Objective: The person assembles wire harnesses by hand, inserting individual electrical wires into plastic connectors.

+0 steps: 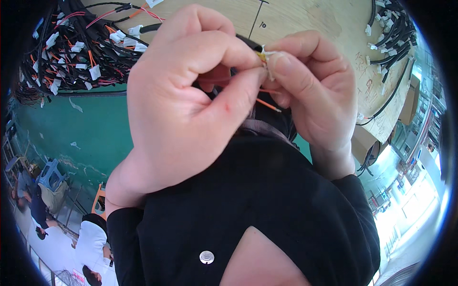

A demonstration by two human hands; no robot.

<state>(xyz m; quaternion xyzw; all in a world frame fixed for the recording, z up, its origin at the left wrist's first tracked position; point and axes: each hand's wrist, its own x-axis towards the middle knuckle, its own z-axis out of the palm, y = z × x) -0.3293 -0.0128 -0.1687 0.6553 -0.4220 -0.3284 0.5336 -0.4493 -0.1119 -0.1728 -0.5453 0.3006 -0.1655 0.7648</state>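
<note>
My left hand point(181, 100) is closed in a pinch at the end of a black-sheathed cable point(249, 43). Thin coloured cores, one of them yellow, show at its tip. Pressed between the thumb and forefinger of my right hand point(317, 86) are whitish, frayed strands point(271, 71) at that same cable end. The fingertips of both hands nearly meet there and cover most of the cores. An orange wire point(268, 105) with a bare tip sticks out below the fingers.
Bundles of black cables point(81, 57) with white tags lie at the left. More tagged cables point(393, 38) rest on the wooden board point(305, 16) at the right. Cardboard boxes point(366, 145) stand beside the board. A blue stool point(50, 175) and other people point(90, 243) appear at the lower left.
</note>
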